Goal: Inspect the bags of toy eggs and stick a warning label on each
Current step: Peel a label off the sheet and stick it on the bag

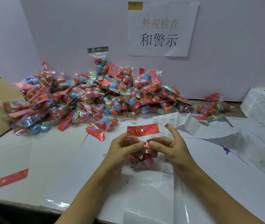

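while you hold one bag of toy eggs [142,156] up off the bench [60,159] at centre frame, the step in hand reads as labelling: inspection of this bag looks done or nearly so, and a warning label [164,121] is already lifted.

item 1, left hand [122,147]: at 9 o'clock of the bag, fingers curled round the clear film just under the red header card [143,129], thumb tip pinching the film at the bag's middle.

item 2, right hand [169,145]: at 3 o'clock of the bag, thumb and lower fingers pinching the film tip to tip with the left thumb; a raised finger carries the small white label, which stands at 1 o'clock of the header card, apart from the film. whether it clings by adhesive or is lightly nipped, you cannot tell.

item 3, label sheet [167,172]: a strip of printed warnings lies on the bench at 5 o'clock of the bag; a label roll [264,102] stands at far 2 o'clock.

item 4, stock: a heap of bags [86,96] at 11 to 12 o'clock, against the back wall under a paper sign [161,29].

next move, by judgement: you bring the label down flat on a smooth patch of film, then press it; crinkled film over the eggs could crease it.
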A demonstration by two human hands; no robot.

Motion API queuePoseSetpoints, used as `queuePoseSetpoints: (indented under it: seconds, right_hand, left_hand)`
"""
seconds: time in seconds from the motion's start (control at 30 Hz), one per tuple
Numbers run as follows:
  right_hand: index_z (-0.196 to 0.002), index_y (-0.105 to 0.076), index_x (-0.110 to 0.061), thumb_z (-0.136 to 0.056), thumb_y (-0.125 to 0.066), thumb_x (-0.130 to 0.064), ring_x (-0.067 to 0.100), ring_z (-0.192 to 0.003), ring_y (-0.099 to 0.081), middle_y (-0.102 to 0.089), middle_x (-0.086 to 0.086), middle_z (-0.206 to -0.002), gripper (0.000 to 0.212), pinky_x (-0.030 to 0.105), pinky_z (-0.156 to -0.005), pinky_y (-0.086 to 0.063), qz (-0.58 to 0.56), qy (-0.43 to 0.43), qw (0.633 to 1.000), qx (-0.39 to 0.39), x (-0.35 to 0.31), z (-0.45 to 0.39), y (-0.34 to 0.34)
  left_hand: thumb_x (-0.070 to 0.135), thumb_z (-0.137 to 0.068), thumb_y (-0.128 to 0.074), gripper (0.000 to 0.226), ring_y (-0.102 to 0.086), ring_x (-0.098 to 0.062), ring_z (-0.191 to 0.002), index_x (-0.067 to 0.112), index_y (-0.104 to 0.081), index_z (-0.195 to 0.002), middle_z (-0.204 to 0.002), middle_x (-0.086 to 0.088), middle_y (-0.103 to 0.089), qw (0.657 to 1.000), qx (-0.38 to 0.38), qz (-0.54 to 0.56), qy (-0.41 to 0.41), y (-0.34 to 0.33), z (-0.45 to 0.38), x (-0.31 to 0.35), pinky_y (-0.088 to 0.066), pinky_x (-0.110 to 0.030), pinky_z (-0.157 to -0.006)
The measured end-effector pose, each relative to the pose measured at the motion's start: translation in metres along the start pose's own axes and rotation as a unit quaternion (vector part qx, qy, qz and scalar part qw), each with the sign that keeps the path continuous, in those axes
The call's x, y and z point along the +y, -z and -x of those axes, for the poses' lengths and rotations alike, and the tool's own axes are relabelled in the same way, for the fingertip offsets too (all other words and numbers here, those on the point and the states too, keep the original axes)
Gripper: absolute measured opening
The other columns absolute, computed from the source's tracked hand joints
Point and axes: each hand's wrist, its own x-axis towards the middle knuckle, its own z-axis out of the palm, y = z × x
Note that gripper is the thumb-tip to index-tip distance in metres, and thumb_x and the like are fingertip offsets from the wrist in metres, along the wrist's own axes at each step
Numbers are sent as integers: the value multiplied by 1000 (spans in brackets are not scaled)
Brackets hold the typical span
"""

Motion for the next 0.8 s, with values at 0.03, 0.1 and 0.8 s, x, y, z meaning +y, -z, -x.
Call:
queuePoseSetpoints:
  seconds: [0.03,0.1,0.8]
  right_hand:
    - [-146,-24,-34,-65,-84,-24,19,-90,-76,-79,7,-96,100,19,-75,-56,-2,2,1000,2,0,0,0]
    - [-142,-30,-33,-65,-84,-21,18,-87,-76,-78,9,-92,95,19,-73,-55,-11,5,1000,8,1,-2,0]
    - [-152,-32,-19,-59,-85,-28,23,-92,-74,-77,14,-104,108,34,-83,-55,-124,-3,987,98,-3,-6,5]
  left_hand:
    - [5,-84,-78,10,-71,-23,-83,3,-71,-91,-96,-28,-71,1000,1,1,-1,-1,0,0,-56,-23,-69]
    - [14,-78,-81,19,-70,-20,-81,4,-71,-90,-89,-25,-71,1000,5,15,-3,-3,1,1,-56,-23,-68]
    - [34,-63,-92,47,-74,-31,-96,23,-72,-104,-99,-8,-78,994,-54,-89,16,-7,4,-4,-60,-42,-88]
